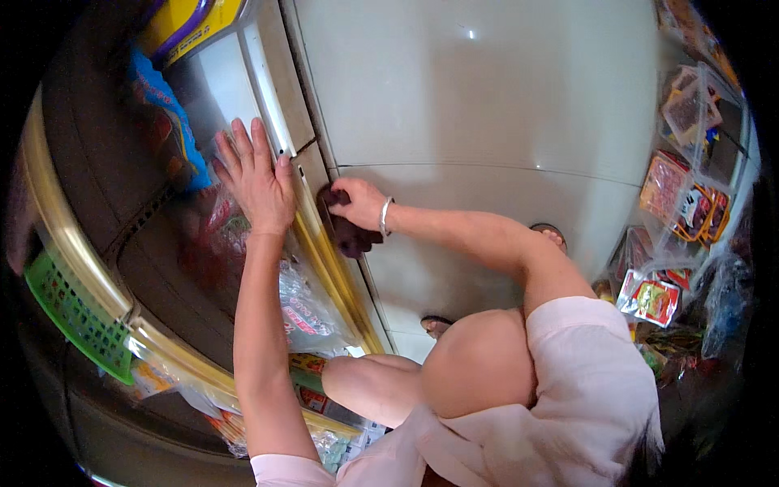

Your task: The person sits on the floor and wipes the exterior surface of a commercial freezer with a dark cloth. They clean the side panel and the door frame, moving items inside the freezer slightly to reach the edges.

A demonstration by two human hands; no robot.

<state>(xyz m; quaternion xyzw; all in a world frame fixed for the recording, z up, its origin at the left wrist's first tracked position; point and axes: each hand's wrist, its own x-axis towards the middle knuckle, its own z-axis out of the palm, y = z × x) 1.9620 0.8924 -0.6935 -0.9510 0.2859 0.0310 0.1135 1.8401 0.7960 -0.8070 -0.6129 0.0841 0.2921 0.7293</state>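
My left hand [258, 182] is spread flat, palm down, at the edge of a pale panel [222, 79] on the low shelf unit at left. It holds nothing. My right hand [362, 204] grips a dark maroon cloth [350, 240] against the unit's base, just above the tiled floor. Part of the cloth hangs below my fingers. Between my two hands run the white metal strip [268, 91] and a gold-coloured metal rail [335, 286]. Plastic-wrapped packages [307, 310] lie inside the unit, partly hidden by my left forearm.
A blue package [170, 115] and a yellow-and-purple package [201, 27] are at the upper left. A green perforated basket [79, 316] stands behind another gold rail [79, 243]. Packaged food [684, 195] fills a rack at right. Pale floor tiles [487, 109] stretch between the two sides.
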